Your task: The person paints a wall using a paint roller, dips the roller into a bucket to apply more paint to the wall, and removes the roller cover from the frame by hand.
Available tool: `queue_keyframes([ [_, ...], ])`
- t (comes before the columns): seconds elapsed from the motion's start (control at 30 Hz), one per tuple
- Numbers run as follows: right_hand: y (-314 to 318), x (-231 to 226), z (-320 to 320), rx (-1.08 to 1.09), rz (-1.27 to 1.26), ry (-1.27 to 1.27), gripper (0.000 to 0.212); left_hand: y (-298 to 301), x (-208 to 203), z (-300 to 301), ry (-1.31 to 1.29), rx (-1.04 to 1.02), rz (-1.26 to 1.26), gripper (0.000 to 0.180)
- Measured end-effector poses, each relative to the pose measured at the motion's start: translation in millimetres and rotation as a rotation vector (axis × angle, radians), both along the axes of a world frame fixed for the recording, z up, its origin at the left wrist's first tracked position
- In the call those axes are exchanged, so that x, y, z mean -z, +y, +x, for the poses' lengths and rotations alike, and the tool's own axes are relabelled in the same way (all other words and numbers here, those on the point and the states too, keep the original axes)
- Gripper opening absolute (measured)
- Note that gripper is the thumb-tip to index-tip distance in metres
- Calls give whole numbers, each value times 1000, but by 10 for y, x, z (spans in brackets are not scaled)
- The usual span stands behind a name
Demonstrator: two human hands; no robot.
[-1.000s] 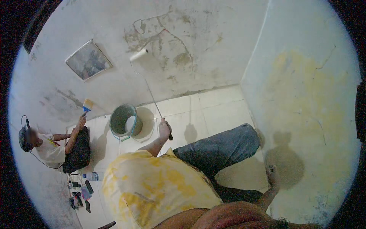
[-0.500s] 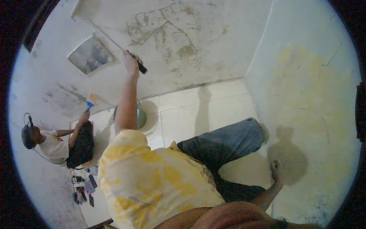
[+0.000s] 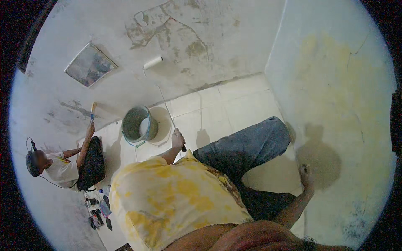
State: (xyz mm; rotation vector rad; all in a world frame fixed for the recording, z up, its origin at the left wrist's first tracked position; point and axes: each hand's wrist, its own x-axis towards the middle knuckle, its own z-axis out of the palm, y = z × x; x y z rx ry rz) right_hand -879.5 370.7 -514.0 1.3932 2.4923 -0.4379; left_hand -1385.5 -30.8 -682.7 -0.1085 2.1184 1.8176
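The left grip (image 3: 178, 138), near the centre of the frame, is clenched round the dark handle (image 3: 184, 148) of a paint roller (image 3: 153, 63), whose white sleeve sits at upper centre before a stained wall (image 3: 184, 37), contact unclear. Just left of the roller's rod a bucket (image 3: 130, 123) with something whitish inside stands on the pale tiled floor (image 3: 247, 100), and at left a seated co-worker (image 3: 67, 169) holds up a paintbrush (image 3: 93, 111). At right of the frame hangs the right grip (image 3: 306, 173), fingers bent; whether it holds anything I cannot tell.
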Motion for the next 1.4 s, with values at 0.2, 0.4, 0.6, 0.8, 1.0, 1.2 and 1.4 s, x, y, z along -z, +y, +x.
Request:
queue_keyframes([
  [0.2,-53,-128,-153,270,-125,284,34,140,-909,-796,304,18,-439,53],
  [0.4,10,-59,-73,315,-186,317,34,709,-2435,-1796,600,11,-257,59],
  [0.6,92,75,-8,365,-250,419,37,1175,-2715,-1854,633,12,-384,57],
  [0.8,44,-161,-65,320,-219,269,44,705,-1364,-1117,403,-14,-530,55],
  [1.0,20,-183,-126,252,-162,353,41,-155,-495,-359,525,-6,-722,56],
  [1.2,59,-173,-144,342,-303,374,49,-308,-329,-24,230,101,-808,57],
  [1.4,-12,-291,-212,288,-229,319,44,-299,-296,-17,222,104,-835,59],
])
